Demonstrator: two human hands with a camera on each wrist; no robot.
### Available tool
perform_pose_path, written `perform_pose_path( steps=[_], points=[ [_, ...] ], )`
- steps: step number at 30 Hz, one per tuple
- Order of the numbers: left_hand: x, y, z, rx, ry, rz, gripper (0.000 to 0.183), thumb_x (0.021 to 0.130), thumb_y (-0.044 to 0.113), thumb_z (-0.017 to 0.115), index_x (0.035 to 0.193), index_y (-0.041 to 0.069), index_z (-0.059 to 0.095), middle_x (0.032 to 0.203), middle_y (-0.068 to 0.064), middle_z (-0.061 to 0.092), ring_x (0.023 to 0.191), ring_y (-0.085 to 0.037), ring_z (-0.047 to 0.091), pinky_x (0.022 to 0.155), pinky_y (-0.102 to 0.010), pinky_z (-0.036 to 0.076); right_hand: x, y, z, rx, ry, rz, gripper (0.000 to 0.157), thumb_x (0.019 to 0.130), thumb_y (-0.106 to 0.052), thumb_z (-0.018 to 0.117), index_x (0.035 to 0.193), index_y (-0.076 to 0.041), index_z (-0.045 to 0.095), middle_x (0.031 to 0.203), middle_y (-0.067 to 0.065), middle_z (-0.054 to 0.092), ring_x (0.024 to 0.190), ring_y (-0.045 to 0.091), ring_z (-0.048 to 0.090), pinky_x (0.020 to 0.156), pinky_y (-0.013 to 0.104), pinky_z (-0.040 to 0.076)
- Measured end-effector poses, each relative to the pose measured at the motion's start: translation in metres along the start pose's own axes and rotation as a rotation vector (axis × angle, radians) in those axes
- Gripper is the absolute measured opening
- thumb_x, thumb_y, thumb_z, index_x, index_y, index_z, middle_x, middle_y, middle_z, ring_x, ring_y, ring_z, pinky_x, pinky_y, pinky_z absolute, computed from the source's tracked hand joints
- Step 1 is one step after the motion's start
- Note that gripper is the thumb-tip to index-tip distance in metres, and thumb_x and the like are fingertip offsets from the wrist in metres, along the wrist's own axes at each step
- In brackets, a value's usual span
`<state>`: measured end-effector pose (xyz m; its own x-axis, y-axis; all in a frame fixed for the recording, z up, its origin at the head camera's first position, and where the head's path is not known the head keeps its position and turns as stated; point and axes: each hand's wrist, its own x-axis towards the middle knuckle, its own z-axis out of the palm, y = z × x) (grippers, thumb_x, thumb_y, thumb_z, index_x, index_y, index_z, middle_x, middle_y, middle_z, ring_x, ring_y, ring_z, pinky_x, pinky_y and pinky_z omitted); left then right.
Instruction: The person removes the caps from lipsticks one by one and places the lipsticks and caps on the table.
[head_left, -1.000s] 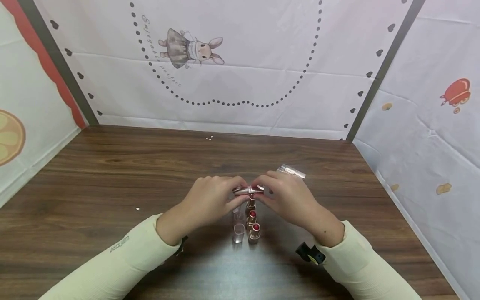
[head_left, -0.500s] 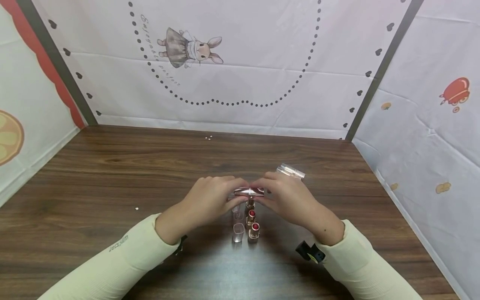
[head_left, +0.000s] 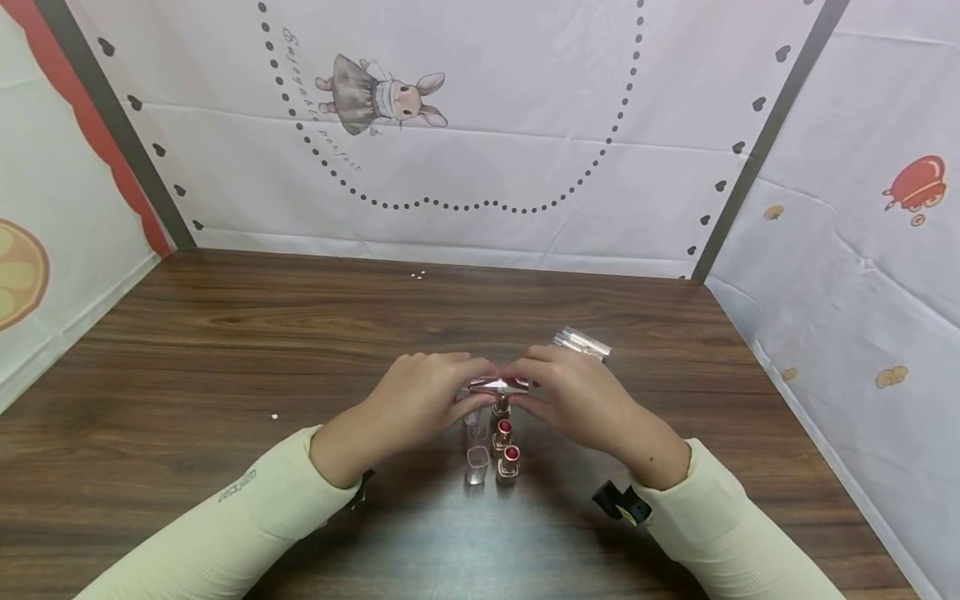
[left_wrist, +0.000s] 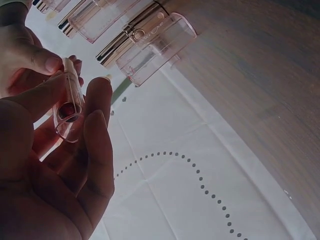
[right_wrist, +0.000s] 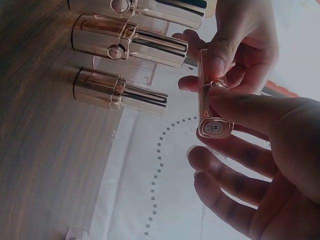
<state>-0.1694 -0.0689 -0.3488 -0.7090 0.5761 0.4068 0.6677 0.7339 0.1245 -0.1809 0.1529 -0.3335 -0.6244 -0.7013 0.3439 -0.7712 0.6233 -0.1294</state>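
Note:
Both hands hold one lipstick (head_left: 498, 385) level between them. My left hand (head_left: 408, 392) pinches the end with the clear cap (left_wrist: 64, 131), and dark red shows inside it in the left wrist view. My right hand (head_left: 581, 400) pinches the rose-gold base, whose round label (right_wrist: 215, 127) faces the right wrist camera. Just below the hands, uncapped lipsticks stand upright in a column, among them one red-tipped lipstick (head_left: 508, 465) at the near end. Clear caps (head_left: 477, 467) stand in a column on their left.
Behind my right hand, clear tubes (head_left: 583, 343) lie on the brown wooden table (head_left: 187, 350). White bits (head_left: 417, 275) lie near the back edge, and another white scrap (head_left: 274, 417) is at left. Printed white cloth walls (head_left: 487, 158) enclose the table.
The held lipstick's two ends, slightly angled a second ago, now form a straight line. Both hands have barely moved, and the standing lipsticks and caps have stayed in place.

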Motion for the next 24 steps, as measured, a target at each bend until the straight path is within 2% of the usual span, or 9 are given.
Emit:
perform_pose_path(
  steps=[9,15,24],
  points=[
    [0.0001,0.0019,-0.0005,-0.008,0.009,-0.054,0.025,0.091,0.040,0.073,0.111,0.025,0.072,0.084,0.012,0.071,0.051,-0.002,0.042,0.045,-0.023,0.031,-0.0005,0.0009,0.0013,-0.007,0.067,-0.019,0.023,0.086,-0.021,0.080,0.108,-0.015,0.076,0.096,-0.003,0.072,0.075,0.010,0.066,0.064,0.022,0.051],
    [-0.0005,0.0018,0.0013,-0.007,0.007,-0.087,0.024,0.091,0.041,0.072,0.110,0.027,0.072,0.085,0.012,0.072,0.053,-0.003,0.045,0.046,-0.026,0.034,-0.0009,0.0011,0.0037,-0.016,0.085,-0.018,0.022,0.086,-0.022,0.080,0.107,-0.015,0.076,0.095,-0.002,0.072,0.074,0.009,0.065,0.063,0.021,0.050],
    [0.0001,0.0028,0.0011,-0.014,-0.010,-0.099,0.024,0.093,0.041,0.070,0.111,0.026,0.071,0.085,0.012,0.073,0.054,-0.003,0.047,0.046,-0.025,0.034,-0.0007,-0.0023,0.0020,-0.025,0.067,0.019,0.023,0.086,-0.024,0.080,0.108,-0.015,0.076,0.096,-0.003,0.071,0.076,0.010,0.066,0.065,0.024,0.052]
  ],
)
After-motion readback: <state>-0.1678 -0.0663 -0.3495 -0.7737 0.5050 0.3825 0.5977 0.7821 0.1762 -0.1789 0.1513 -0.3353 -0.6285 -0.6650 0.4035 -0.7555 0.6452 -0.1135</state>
